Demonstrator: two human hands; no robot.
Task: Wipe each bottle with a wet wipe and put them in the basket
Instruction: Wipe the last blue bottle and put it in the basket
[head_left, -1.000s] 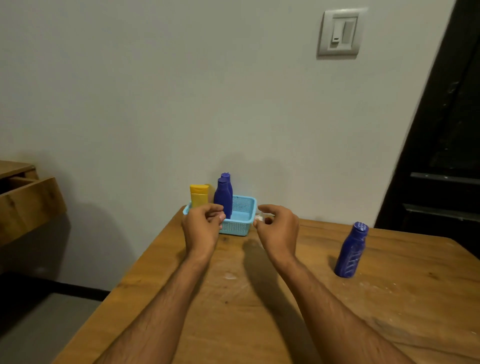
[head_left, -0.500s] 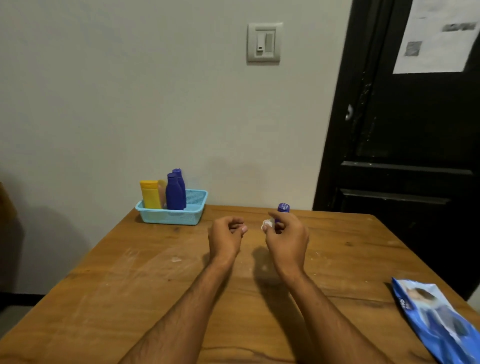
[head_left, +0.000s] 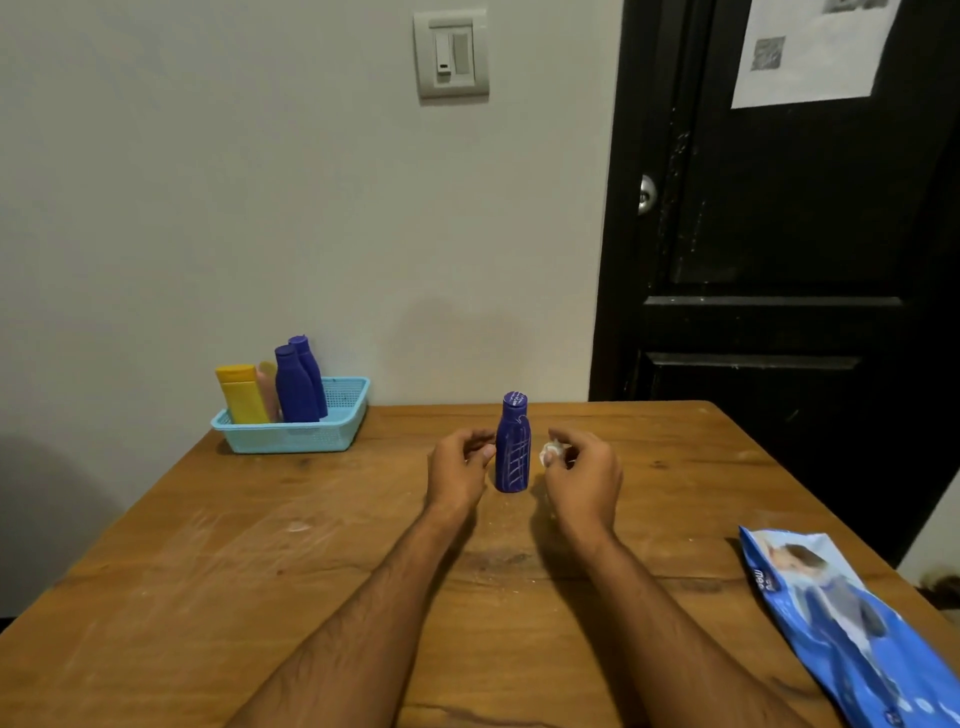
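Note:
A dark blue bottle (head_left: 512, 445) stands upright on the wooden table (head_left: 208, 561), between my two hands. My left hand (head_left: 460, 470) hovers just left of it, fingers loosely curled, holding nothing; whether a fingertip touches the bottle is unclear. My right hand (head_left: 584, 478) is just right of the bottle and pinches a crumpled white wet wipe (head_left: 549, 453). The light blue basket (head_left: 291, 436) sits at the table's far left by the wall. It holds a yellow bottle (head_left: 241, 393), a pale pink one (head_left: 268, 387) and two dark blue bottles (head_left: 297, 384).
A blue wet wipe pack (head_left: 841, 623) lies at the table's right front edge. A black door (head_left: 779, 234) stands behind the table on the right, a light switch (head_left: 451, 52) on the wall above.
The view has swung right, away from the basket. Both hands moved from the basket to the lone blue bottle, which now stands between them. The right hand has kept the wipe throughout.

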